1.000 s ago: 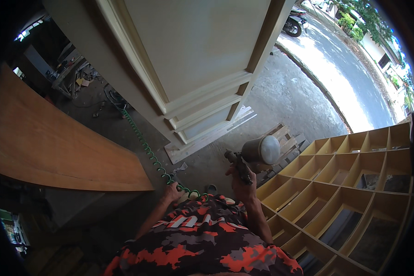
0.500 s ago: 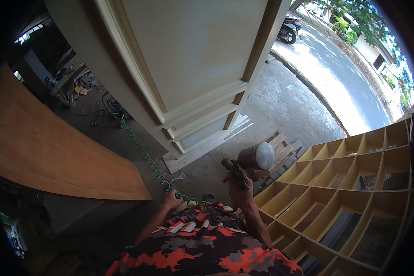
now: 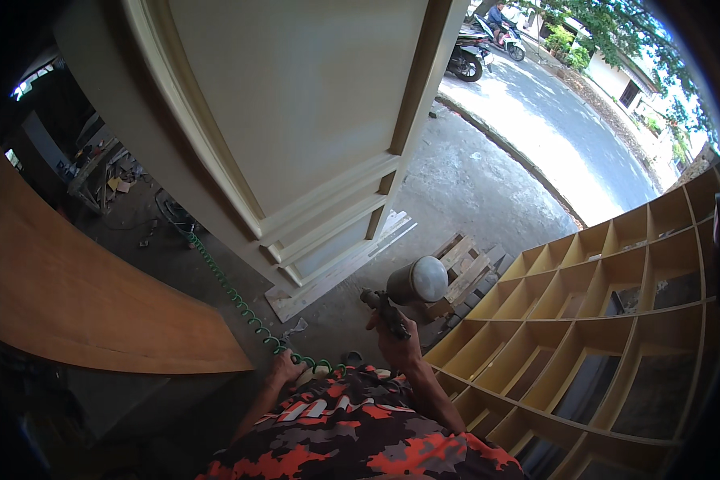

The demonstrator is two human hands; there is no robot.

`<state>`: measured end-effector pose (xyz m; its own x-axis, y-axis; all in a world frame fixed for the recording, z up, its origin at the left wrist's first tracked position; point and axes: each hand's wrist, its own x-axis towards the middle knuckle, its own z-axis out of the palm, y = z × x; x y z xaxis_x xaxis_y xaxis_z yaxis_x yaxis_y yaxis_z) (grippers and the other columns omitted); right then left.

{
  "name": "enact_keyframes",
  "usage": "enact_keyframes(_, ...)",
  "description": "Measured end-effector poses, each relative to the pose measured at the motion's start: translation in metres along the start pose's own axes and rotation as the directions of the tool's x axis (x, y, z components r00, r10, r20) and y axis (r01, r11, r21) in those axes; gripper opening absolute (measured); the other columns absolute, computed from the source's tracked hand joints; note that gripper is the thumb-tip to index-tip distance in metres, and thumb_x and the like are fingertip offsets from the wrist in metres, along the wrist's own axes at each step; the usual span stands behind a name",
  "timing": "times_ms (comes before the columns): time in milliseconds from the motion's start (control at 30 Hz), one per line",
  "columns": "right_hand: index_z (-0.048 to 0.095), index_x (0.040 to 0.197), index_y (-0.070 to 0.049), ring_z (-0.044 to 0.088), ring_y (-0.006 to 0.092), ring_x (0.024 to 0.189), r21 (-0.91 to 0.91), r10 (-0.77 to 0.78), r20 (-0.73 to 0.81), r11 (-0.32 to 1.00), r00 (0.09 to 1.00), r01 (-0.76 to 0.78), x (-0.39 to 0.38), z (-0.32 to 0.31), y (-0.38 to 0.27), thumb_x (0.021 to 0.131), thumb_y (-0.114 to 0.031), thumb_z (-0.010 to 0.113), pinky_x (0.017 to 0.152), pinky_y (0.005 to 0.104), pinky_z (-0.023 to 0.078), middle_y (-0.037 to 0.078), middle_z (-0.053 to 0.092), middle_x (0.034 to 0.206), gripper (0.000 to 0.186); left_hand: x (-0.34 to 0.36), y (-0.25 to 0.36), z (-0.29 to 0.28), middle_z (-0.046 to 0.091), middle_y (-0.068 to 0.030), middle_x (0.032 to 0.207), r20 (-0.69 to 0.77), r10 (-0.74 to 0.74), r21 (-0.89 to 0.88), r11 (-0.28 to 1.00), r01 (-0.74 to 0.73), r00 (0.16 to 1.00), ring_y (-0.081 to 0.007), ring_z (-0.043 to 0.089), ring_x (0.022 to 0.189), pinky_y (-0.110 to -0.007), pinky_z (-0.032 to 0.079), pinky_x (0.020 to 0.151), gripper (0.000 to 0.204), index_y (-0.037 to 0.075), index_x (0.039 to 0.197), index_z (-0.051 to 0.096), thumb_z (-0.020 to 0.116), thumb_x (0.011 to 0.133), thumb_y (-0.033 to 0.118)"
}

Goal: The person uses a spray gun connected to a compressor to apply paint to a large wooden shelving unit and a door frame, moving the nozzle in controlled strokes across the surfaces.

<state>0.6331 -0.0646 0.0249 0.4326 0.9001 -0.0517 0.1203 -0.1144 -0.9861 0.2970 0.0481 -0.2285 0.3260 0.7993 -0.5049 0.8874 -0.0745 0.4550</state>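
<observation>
My right hand [image 3: 400, 347] is closed around the grip of a spray gun [image 3: 390, 314], whose round metal cup [image 3: 418, 280] sticks out to the right. Low at the left, my left hand [image 3: 285, 367] is closed on a green coiled air hose [image 3: 238, 302]. The coil runs from there across the floor toward the far left. In front of me stands a large cream panelled door [image 3: 296, 104] with raised mouldings, its lower end over a pale board [image 3: 296, 302]. The gun is apart from the door, to the right of its bottom corner.
A curved brown wooden panel [image 3: 96, 296] fills the left side. On the right is a wooden shelf unit [image 3: 536, 336] with many compartments. Slatted wood [image 3: 466, 268] lies beyond the gun. A cluttered bench [image 3: 96, 176] is far left; parked motorcycles [image 3: 468, 60] and a rider [image 3: 496, 16] are outside.
The view has swung right, so the door, shelf and both hands sit further left. A rider on a motorbike has come into view outside. Both hands keep their hold.
</observation>
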Motion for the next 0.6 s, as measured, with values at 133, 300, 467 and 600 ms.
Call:
enact_keyframes(133, 0.074, 0.107, -0.003, 0.065, 0.0091, 0.081, -0.021, -0.063, -0.027, 0.998, 0.998, 0.062, 0.001, 0.002, 0.0, 0.107, -0.017, 0.07, 0.073, 0.031, 0.052, 0.004, 0.076, 0.09, 0.015, 0.001, -0.004, 0.005, 0.074, -0.0166, 0.101, 0.009, -0.023, 0.009, 1.0, 0.023, 1.0, -0.0348, 0.075, 0.096, -0.046, 0.058, 0.084, 0.053, 0.003, 0.103, 0.067, 0.087, 0.08, 0.047)
enact_keyframes(300, 0.074, 0.108, -0.002, 0.066, 0.0094, 0.08, -0.001, -0.087, -0.052, 0.996, 0.995, 0.087, 0.002, 0.003, 0.007, 0.107, -0.016, 0.07, 0.072, 0.0315, 0.053, 0.004, 0.076, 0.089, 0.015, 0.0, 0.003, 0.002, 0.075, -0.0184, 0.101, 0.029, -0.029, 0.002, 1.0, 0.029, 0.999, -0.0371, 0.075, 0.098, -0.047, 0.059, 0.085, 0.056, 0.004, 0.101, 0.066, 0.087, 0.079, 0.051)
enact_keyframes(467, 0.075, 0.106, -0.004, 0.06, 0.0066, 0.077, 0.016, -0.058, -0.043, 0.998, 0.997, 0.059, 0.002, 0.007, 0.007, 0.107, -0.006, 0.062, 0.068, 0.0287, 0.048, -0.001, 0.071, 0.09, 0.013, 0.006, -0.005, 0.006, 0.075, -0.0188, 0.099, 0.004, -0.012, -0.013, 1.0, 0.012, 1.0, -0.0374, 0.075, 0.097, -0.047, 0.059, 0.085, 0.054, 0.003, 0.1, 0.067, 0.087, 0.079, 0.049)
enact_keyframes(600, 0.073, 0.109, -0.002, 0.068, 0.0112, 0.083, -0.003, -0.014, -0.011, 1.0, 1.0, 0.014, 0.005, 0.004, 0.009, 0.106, -0.012, 0.067, 0.076, 0.032, 0.055, 0.006, 0.077, 0.092, 0.012, 0.005, -0.004, 0.006, 0.074, -0.0188, 0.096, -0.024, -0.004, 0.001, 1.0, 0.004, 1.0, -0.0369, 0.075, 0.095, -0.047, 0.059, 0.084, 0.053, 0.003, 0.1, 0.068, 0.088, 0.078, 0.047)
